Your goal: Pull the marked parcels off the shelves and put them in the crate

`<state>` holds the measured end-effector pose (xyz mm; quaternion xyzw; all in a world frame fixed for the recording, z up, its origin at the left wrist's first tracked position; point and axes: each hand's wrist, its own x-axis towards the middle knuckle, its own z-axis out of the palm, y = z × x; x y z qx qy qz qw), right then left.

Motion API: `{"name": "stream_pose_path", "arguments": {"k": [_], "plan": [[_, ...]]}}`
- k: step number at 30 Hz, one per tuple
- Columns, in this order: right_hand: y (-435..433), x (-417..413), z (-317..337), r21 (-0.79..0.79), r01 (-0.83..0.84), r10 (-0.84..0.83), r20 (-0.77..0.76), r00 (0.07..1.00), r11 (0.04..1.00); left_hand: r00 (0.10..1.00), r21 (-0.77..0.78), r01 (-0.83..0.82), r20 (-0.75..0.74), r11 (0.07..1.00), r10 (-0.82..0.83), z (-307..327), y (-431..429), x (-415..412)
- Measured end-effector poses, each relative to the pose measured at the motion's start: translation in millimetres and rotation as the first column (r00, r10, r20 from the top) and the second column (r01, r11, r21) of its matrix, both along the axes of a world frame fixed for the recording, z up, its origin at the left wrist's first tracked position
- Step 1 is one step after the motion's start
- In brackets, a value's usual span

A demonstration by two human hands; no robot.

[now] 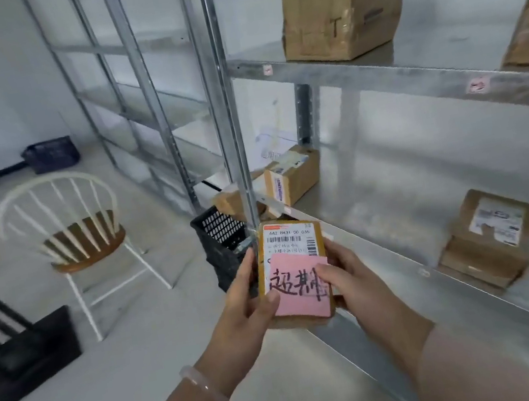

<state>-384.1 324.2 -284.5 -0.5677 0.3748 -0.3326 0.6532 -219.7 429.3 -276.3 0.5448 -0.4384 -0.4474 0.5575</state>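
I hold a small brown parcel (288,241) in both hands, in front of the metal shelves (422,154). A pink note (299,286) with black handwriting covers its lower half, below a white barcode label. My left hand (245,304) grips its left edge, and my right hand (348,277) grips the right edge with the thumb on the note. The black mesh crate (219,238) stands on the floor just beyond the parcel, at the foot of the shelf post. It is partly hidden by the post and the parcel.
Other brown parcels lie on the shelves: a large one (343,19) on the upper shelf, one (291,173) at the back of the middle shelf, one (489,237) at the right. A white chair (78,236) stands to the left. A dark basket (53,154) sits far back.
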Motion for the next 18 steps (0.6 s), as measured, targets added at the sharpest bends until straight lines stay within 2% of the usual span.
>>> {"name": "stream_pose_path", "arguments": {"k": [3, 9, 18], "plan": [[-1.9, 41.4, -0.5, 0.026, -0.048, 0.048, 0.009, 0.999, 0.998, 0.997, 0.036, -0.073, 0.026, 0.997, 0.072, -4.9, 7.6, 35.8], [-27.8, 122.4, -18.2, 0.064, -0.147, 0.148, -0.016, 0.989, 0.987, 0.984, 0.1, -0.175, -0.016, 0.98, 0.177, -16.9, -5.9, 103.5], [-117.0, 242.6, -28.8, 0.094, -0.345, 0.352, -0.074, 0.933, 0.934, 0.957, 0.232, -0.266, -0.055, 0.936, 0.285, -29.5, -87.1, 218.1]]}}
